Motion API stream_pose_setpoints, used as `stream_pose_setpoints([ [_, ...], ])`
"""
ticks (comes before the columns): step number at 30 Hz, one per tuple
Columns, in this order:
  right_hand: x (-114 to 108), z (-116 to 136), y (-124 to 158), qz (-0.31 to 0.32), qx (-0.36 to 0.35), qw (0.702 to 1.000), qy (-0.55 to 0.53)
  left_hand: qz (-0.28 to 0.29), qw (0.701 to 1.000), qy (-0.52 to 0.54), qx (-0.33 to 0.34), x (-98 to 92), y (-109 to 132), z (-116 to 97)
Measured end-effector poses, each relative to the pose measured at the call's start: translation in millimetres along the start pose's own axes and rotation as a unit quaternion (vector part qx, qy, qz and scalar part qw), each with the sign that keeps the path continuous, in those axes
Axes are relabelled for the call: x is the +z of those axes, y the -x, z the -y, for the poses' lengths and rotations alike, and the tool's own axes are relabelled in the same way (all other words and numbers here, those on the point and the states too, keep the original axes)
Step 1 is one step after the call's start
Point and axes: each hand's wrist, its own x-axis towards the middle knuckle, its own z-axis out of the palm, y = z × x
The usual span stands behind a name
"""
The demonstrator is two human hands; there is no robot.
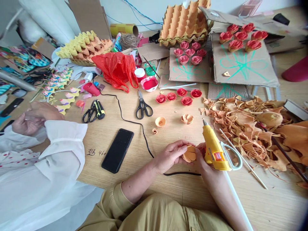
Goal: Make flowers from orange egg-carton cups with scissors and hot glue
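Observation:
My left hand (169, 155) is closed, pinching a small orange paper-pulp flower piece (189, 153) with cut petals between thumb and fingers. My right hand (208, 168) is closed around a yellow hot glue gun (214, 149), its nozzle tilted up and to the left. The right thumb and fingertips also touch the edge of the flower piece; some of those fingers are hidden behind the gun. A long white glue stick (237, 199) runs back from the gun. Just beyond my hands stand a plain petal cup (187, 118), a round cup (160, 121) and a tiny rolled piece (154, 131).
Orange scraps (240, 118) heap at the right. Red paper roses (186, 101) and cardboard sheets (245, 69) lie farther back. Scissors (143, 107), a phone (117, 150) and a black cord (120, 110) are to the left, where another person's hands (36, 117) rest.

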Motion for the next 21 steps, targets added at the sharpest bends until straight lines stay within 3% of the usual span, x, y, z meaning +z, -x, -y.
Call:
stream_pose_setpoints([
  [8,-2,7,0,-0.012,0.000,1.000,-0.013,-0.024,0.997,-0.068,0.013,0.4,2,-7],
  [16,-6,7,0,0.001,-0.001,0.999,-0.035,-0.046,0.996,-0.071,0.020,0.6,1,-7],
  [19,-6,9,1,-0.003,0.011,0.997,-0.079,-0.082,0.977,-0.183,0.075,1.4,0,-9],
  [21,-6,11,0,-0.018,0.028,0.993,-0.111,-0.107,0.943,-0.291,0.124,0.8,-1,-10],
])
